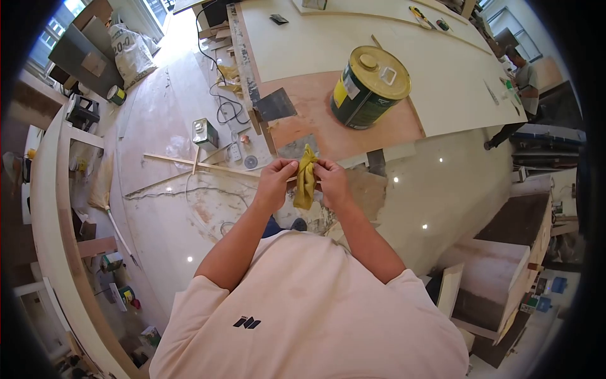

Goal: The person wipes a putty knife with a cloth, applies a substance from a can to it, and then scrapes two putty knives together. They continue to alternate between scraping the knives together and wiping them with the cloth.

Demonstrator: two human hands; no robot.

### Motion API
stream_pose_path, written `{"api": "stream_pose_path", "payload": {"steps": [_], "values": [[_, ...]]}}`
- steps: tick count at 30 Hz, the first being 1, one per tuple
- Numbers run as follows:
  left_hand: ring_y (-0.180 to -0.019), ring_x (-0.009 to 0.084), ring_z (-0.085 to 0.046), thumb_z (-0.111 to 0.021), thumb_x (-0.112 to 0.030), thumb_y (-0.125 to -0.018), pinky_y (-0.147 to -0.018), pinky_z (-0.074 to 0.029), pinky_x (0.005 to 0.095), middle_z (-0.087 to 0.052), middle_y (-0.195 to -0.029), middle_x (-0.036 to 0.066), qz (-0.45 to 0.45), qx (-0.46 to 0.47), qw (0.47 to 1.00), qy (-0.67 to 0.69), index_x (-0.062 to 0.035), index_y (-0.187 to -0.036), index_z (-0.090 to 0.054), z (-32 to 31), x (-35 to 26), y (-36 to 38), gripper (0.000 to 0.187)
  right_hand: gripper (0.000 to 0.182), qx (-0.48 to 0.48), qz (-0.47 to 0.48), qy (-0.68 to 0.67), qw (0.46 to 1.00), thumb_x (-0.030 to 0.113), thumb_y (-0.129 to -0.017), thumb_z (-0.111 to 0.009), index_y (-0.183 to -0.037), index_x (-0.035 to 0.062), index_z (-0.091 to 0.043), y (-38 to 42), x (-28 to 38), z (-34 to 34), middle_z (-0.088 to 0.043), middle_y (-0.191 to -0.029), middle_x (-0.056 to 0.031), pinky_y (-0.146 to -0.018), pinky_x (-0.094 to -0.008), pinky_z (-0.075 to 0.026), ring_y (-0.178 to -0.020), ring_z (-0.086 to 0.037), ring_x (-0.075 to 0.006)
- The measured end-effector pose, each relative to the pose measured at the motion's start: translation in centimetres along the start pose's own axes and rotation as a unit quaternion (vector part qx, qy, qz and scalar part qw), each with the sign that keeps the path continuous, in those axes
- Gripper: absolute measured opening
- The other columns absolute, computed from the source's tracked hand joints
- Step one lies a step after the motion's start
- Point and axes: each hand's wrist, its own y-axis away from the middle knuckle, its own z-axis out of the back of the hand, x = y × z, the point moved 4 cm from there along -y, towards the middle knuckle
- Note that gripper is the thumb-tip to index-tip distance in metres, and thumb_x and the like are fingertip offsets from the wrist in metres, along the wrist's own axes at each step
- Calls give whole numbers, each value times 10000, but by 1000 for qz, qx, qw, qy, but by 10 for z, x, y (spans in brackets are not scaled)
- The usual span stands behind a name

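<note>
A crumpled strip of yellow cloth (305, 183) hangs in front of my chest, pinched from both sides. My left hand (275, 182) is closed on its left edge, thumb and fingers near the upper part. On the opposite edge, my right hand (332, 181) grips it the same way. The cloth's lower end dangles free between the hands. Just beyond them is the near edge of a work table, where a grey sheet (299, 147) lies. A large green can with a gold lid (370, 86) stands farther right on the brown board (309, 95).
On the floor to the left are a small metal can (205, 134), crossed wooden strips (214, 166), a power strip (235, 151) and a black cable (227, 104). A broom (117, 227) lies farther left. Another person (525, 79) is at the far right.
</note>
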Motion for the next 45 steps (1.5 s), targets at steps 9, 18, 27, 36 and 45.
{"api": "stream_pose_path", "payload": {"steps": [9, 18, 27, 36, 45], "values": [[-863, 137, -593, -604, -157, -937, -782, -488, 275, -612, -949, 35, -190, 36, 937, -290, -24, -1077, -652, -19, 21, 20, 198, 271, 114, -83, -186, 972, 286, -1005, -497, -1109, 52, -584, 8, -5, 4, -615, -909, -26, -603, -233, -492, -731, -584, -111], [-727, 132, -571, -631, -415, -926, -687, -493, 335, -568, -806, 1, 246, -70, 966, 31, -92, -957, -579, 10, 64, -5, 329, 287, 53, 20, 94, 994, 258, -919, -645, -1076, 18, -627, -22, 32, 16, -638, -845, -28, -582, -231, -484, -702, -599, -114], [-527, 117, -521, -655, -308, -917, -486, -430, 261, -578, -682, 27, 86, -113, 984, -107, -49, -810, -589, 45, 45, -14, 287, 244, 29, 233, 528, 816, 190, -802, -710, -985, 29, -700, -45, 34, -23, -676, -935, -152, -740, -380, -514, -829, -662, -299], [-494, 112, -511, -674, -286, -898, -473, -417, 296, -549, -584, 31, 13, -74, 939, -334, -32, -709, -589, 84, 57, -59, 328, 111, -22, 289, 613, 735, 162, -802, -665, -866, 76, -691, -49, -2, -48, -618, -882, -120, -742, -435, -496, -839, -616, -355], [-621, 275, -595, -659, -324, -865, -593, -448, 400, -626, -663, 147, 18, -56, 912, -407, -17, -791, -671, 77, 46, -57, 316, 97, -70, 303, 596, 740, 156, -806, -620, -823, 72, -666, -48, -9, -50, -641, -886, -139, -733, -450, -492, -845, -631, -353]]}}
